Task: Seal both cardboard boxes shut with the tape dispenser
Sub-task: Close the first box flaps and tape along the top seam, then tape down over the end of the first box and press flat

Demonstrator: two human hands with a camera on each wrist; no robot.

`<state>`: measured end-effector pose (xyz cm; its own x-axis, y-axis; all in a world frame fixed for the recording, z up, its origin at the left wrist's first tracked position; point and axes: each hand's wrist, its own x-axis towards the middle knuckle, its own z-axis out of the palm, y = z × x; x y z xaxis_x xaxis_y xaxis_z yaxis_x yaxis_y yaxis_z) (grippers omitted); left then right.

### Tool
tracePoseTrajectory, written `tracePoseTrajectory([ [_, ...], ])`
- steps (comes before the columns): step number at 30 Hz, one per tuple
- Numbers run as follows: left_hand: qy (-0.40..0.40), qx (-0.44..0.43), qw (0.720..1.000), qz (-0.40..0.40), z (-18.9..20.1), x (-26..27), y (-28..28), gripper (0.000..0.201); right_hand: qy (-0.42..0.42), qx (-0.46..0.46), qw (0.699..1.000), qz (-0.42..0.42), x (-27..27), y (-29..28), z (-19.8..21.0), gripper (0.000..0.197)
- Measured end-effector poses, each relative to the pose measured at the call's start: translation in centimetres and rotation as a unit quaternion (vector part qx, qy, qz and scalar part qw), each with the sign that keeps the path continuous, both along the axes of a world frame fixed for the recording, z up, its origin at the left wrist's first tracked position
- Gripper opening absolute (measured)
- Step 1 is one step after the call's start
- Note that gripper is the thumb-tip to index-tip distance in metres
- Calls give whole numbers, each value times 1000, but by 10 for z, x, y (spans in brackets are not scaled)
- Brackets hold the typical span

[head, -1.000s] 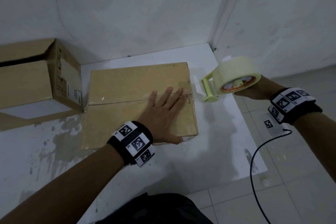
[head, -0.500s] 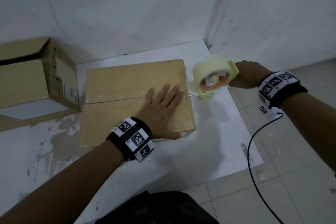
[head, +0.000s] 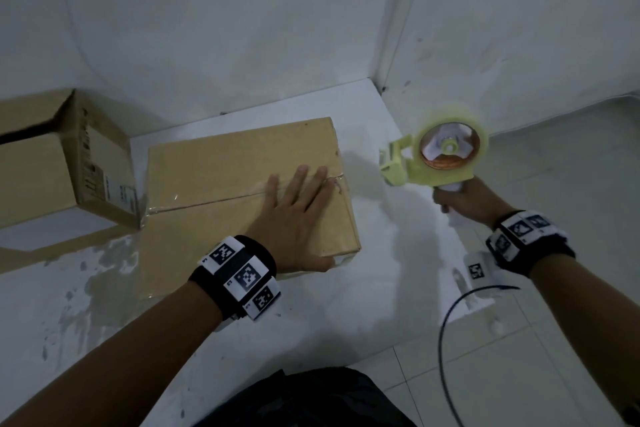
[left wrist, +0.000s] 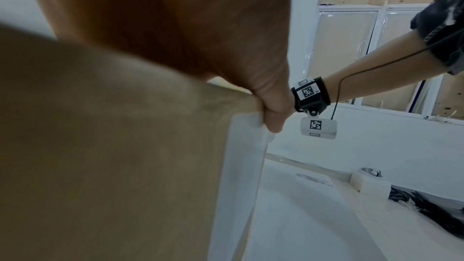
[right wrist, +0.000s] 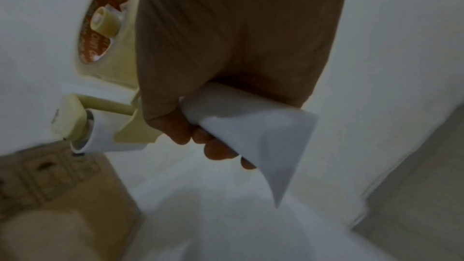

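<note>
Our left hand lay flat on the nearer cardboard box, fingers spread straight across the taped centre seam near its right end, the thumb hooked over the box's front edge — the left wrist view showed that thumb against the corner. Our right hand was curled round the white handle of the tape dispenser, holding it in the air to the right of the box, apart from it, above the right side of the white table. The dispenser was pale yellow, its roll facing us and its roller end pointing left toward the box. A strip of clear tape ran along the seam of the flat box. The second cardboard box stood at the table's left end, just beside the first — its top flaps showed a dark gap between them. A black cable hung from our right wrist.
</note>
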<state>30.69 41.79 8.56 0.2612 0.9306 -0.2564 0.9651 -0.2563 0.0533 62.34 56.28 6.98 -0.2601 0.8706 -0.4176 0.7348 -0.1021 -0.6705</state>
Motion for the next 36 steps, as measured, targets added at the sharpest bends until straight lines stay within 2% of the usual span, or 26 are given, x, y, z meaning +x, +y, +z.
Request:
tracePoseTrajectory([
  [2, -1, -2, 1000, 1, 0, 0, 0, 126, 95, -7, 995, -9, -27, -11, 1, 10],
  [5, -4, -2, 1000, 1, 1, 0, 0, 126, 202, -7, 979, 9, -56, -20, 8, 18],
  [9, -7, -2, 1000, 5, 3, 0, -1, 126, 336, -42, 941, -20, -82, -27, 8, 5],
  [12, -4, 1, 1000, 9, 4, 1, 0, 127, 408, -103, 906, -34, -99, -32, 5, 28],
  [14, -4, 3, 1000, 10, 4, 2, 0, 127, 424, -130, 896, -13, -107, -37, 7, 42],
  [17, -2, 5, 1000, 8, 5, 2, -1, 126, 429, -148, 891, -8, -110, -44, 6, 50],
  [22, -8, 4, 1000, 12, 6, 3, -1, 126, 420, -162, 892, -43, -107, -56, -2, 46],
  [26, -22, 0, 1000, 19, 7, 5, -1, 125, 408, -180, 894, -47, -107, -71, -12, 50],
  [32, -18, 13, 1000, 18, 7, 4, -3, 125, 437, -229, 869, -42, -109, -68, -4, 60],
  [36, -24, 28, 999, 19, 5, 2, -5, 125, 447, -219, 865, -56, -114, -60, 6, 56],
])
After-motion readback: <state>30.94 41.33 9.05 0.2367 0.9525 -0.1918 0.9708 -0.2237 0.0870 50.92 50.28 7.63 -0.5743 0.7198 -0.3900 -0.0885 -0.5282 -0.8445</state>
